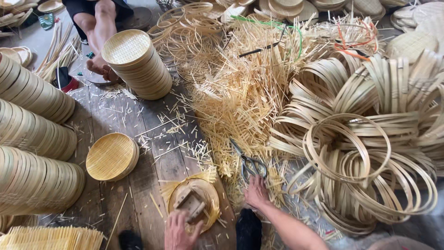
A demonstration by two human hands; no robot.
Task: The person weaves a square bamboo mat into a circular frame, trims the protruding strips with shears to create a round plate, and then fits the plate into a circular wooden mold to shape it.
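1. Head view, what is hidden or cut off: left hand (178, 230) clipped by the bottom edge, wrist out of frame; right hand (255, 191) seen from the back, forearm running off the lower right. Another person's bare legs (99, 28) cut off at the top edge.
2. Left hand's grip: fingers spread flat over the near rim of a half-made round woven tray (194, 203); closed on nothing that shows, though the palm side is hidden.
3. Tray lying flat on the plank floor (152, 171), bottom centre, with a small wooden block (190, 203) on top; loose strand ends sticking out beyond its rim to the left and top. Block's long axis slanted, lower right to upper left.
4. Right hand's grip: fingers reaching down onto dark metal scissors (249, 164); whether closed on the handles, cannot tell. Scissors' long axis slanted, blades pointing up-left, away from the person, into a heap of bamboo offcuts (240, 92).
5. Around: bamboo hoops (365, 153) piled right; stacks of finished trays (32, 134) left.
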